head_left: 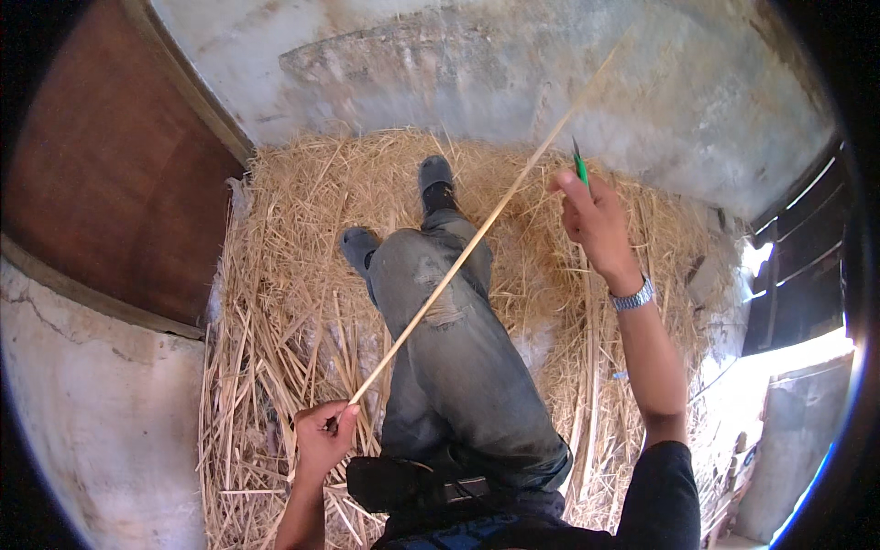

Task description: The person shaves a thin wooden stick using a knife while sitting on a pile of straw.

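Note:
A long, thin, pale strip, like split bamboo or cane [463, 257], slants across the view above my legs. My left hand [323, 438] pinches its near end between thumb and fingers at the lower left. Its far end reaches up in front of the wall. To the right of the strip, apart from it, my right hand [594, 218] is closed around a small knife with a green handle [580, 168]. The knife's dark pointed blade sticks up past the thumb. A metal watch circles my right wrist.
My crossed legs in worn grey trousers [477, 357] stretch forward. Straw-like shavings and strips [275, 302] cover the floor. A stained pale wall [440, 73] rises ahead, a brown door panel [110, 174] stands left, and dark slats [807, 257] with bright gaps are at right.

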A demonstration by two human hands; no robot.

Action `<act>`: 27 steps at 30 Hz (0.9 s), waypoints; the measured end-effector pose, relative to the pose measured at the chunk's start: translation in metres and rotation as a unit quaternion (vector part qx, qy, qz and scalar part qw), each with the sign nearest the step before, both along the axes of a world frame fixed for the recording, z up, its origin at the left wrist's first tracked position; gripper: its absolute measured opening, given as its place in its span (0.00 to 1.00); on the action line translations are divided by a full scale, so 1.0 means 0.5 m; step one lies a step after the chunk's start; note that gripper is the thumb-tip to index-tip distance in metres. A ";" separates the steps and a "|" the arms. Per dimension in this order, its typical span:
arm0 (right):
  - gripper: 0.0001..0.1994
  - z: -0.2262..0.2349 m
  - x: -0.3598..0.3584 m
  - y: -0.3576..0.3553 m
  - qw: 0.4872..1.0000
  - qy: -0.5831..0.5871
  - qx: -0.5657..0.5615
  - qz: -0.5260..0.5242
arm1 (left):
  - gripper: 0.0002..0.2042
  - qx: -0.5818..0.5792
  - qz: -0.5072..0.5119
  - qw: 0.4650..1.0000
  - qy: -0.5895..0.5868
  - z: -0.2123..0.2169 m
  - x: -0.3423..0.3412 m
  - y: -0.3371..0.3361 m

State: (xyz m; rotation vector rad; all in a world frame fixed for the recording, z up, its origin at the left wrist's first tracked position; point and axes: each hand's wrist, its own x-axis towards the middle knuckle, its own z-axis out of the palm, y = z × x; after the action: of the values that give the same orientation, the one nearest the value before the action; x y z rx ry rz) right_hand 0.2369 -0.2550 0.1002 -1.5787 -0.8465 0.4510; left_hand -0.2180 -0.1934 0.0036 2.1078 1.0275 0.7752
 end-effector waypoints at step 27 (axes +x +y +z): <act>0.28 -0.064 -0.202 -0.027 0.879 -0.411 -0.208 0.120 | 0.05 0.077 0.015 0.997 0.011 0.019 0.045 -0.022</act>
State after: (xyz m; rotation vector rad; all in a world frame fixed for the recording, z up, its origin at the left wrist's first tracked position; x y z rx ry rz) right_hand 0.1357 -0.2683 0.0683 -2.1111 -1.6943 0.1092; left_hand -0.1953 -0.2046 0.0131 2.2399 1.0415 0.8723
